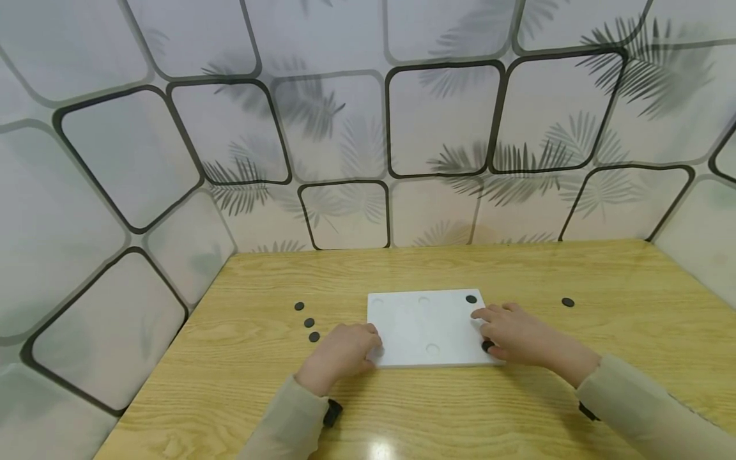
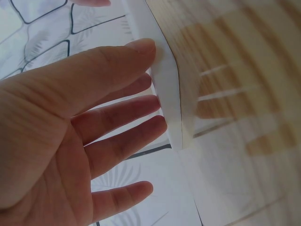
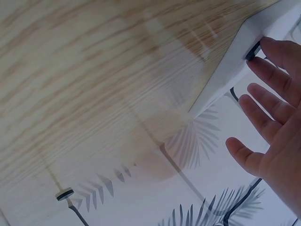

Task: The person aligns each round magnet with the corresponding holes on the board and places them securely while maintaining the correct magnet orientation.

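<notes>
A white board (image 1: 411, 326) with shallow round recesses lies flat on the wooden table. One black disc (image 1: 471, 299) sits at its far right corner. At the near right corner, my right hand (image 1: 516, 335) pinches another black disc (image 3: 254, 51) between thumb and index finger, right at the board's surface; its other fingers are spread. My left hand (image 1: 345, 350) rests at the board's left side, the thumb on the board and the fairly straight fingers (image 2: 127, 141) along it. Bare recesses (image 1: 433, 349) show at the near middle and along the far edge.
Left of the board lie three loose black discs, the middle one (image 1: 309, 322) between the others. One more black disc (image 1: 568, 302) lies to the right, past my right hand. A patterned wall (image 1: 437, 211) borders the table's back and sides.
</notes>
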Tool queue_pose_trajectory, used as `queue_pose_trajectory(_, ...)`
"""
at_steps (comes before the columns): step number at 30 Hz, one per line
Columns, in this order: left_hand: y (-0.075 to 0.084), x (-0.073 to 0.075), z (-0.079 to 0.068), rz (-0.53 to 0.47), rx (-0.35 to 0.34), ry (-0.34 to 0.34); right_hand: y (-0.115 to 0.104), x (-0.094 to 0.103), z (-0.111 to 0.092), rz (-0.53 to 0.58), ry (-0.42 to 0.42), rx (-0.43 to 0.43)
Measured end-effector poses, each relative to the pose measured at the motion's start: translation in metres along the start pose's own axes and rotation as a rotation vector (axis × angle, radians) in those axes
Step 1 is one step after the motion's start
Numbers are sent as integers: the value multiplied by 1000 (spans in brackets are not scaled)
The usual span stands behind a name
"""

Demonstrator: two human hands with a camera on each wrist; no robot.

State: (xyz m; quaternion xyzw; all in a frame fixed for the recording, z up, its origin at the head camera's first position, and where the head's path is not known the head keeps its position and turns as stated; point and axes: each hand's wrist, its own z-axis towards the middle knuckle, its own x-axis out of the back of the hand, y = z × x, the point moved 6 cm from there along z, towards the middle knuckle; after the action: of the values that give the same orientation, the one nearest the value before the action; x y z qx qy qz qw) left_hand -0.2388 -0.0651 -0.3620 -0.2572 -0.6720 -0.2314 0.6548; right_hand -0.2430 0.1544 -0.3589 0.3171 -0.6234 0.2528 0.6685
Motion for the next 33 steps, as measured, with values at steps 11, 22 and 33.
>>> queue_pose_trajectory(11,0,1,-1,6,3,4,0,0,-1,0,1,-12)
queue_pose_trajectory(22,-1,0,-2,9,3,8,-1,0,-1,14,-14,-28)
queue_pose_trajectory(33,1,0,0,19,1,5,-1,-1,-1,10,9,-11)
